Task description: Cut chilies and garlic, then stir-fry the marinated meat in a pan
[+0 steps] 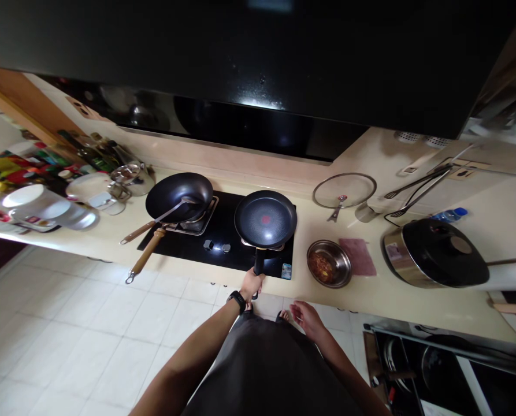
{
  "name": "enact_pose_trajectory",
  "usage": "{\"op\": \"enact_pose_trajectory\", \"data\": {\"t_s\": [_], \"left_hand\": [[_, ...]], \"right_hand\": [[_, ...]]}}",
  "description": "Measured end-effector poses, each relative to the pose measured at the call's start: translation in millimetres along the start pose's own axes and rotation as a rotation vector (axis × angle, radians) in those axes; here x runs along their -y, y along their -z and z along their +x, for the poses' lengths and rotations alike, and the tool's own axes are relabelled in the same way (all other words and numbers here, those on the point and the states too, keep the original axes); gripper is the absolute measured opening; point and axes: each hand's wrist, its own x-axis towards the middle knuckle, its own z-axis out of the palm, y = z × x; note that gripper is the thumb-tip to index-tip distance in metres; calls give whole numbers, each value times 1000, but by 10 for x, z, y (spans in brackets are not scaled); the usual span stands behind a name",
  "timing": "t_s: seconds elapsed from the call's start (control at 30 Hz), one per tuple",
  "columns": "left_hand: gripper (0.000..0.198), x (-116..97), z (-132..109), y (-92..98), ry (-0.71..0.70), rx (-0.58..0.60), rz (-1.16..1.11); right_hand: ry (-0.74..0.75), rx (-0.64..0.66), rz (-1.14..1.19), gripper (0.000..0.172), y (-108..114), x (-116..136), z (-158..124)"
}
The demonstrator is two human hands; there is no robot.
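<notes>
Sticker (pixel 286 271): unreadable; cooktop's (pixel 223 222) front right corner.
Pan (pixel 265 219): handle (pixel 258 263) points at you, across front edge.
Left hand (pixel 252 283): wrapped round handle.
Right hand (pixel 308 319): free, loosely curled.

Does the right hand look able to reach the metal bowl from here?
Likely yes: the right hand appears empty, near the metal bowl, with only the counter's edge seen between them. The left hand, on the frying pan's handle, is clear of that path.

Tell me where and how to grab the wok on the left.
The wok is probably best gripped by its wooden handle from the front: that slants out toward the counter's front edge, with the spatula close on its left.
</notes>
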Motion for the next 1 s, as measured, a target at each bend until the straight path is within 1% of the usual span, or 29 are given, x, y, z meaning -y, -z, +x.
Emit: {"op": "enact_pose_trajectory", "data": {"t_s": [0.17,0.43,0.63,1.0], "left_hand": [[15,9,0,4,11,3,0],[14,22,3,6,2,2,26],[14,51,25,14,-6,-5,35],[16,42,14,7,7,-8,23]], "right_hand": [[-9,3,9,38,9,-16,9],[-56,-11,141,36,21,-67,43],[-29,-14,79,37,5,-42,20],[-86,0,188,35,11,-92,43]]}}
